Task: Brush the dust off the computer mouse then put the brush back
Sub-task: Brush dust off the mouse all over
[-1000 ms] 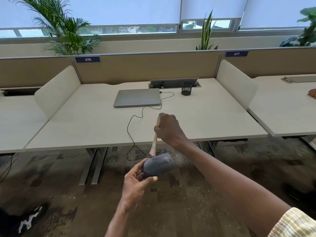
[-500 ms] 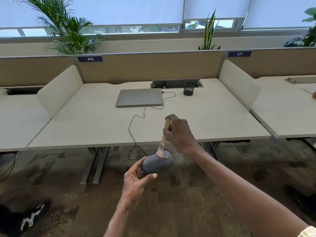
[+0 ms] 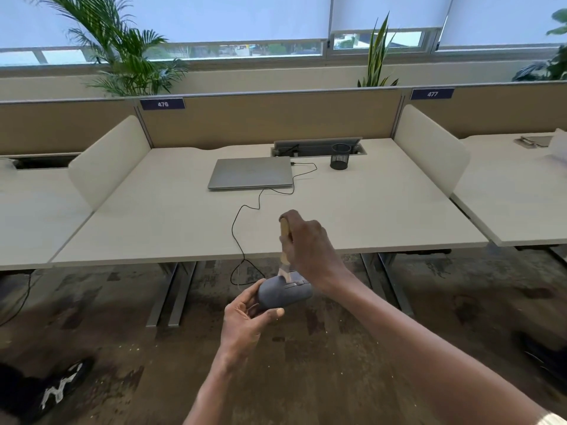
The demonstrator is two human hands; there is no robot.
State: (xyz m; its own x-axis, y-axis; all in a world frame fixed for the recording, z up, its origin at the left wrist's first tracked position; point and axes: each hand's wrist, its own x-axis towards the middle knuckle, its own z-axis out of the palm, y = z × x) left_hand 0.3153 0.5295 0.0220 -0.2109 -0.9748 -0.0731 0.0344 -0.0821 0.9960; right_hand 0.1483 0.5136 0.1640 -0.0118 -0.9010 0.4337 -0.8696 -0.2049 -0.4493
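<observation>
A grey computer mouse is held in the air in front of the desk edge, gripped from below by my left hand. Its black cable runs up over the desk edge to the laptop. My right hand is closed around a small wooden-handled brush, held nearly upright. The pale bristles touch the top of the mouse near its buttons. Most of the handle is hidden inside my fist.
A closed silver laptop lies at the back of the white desk, with a black mesh pen cup to its right. White dividers stand at both desk sides. A dark shoe rests on the floor at lower left.
My right hand has carried the brush rightward across the top of the mouse, from its left side to near the buttons. My left hand has kept holding the mouse.
</observation>
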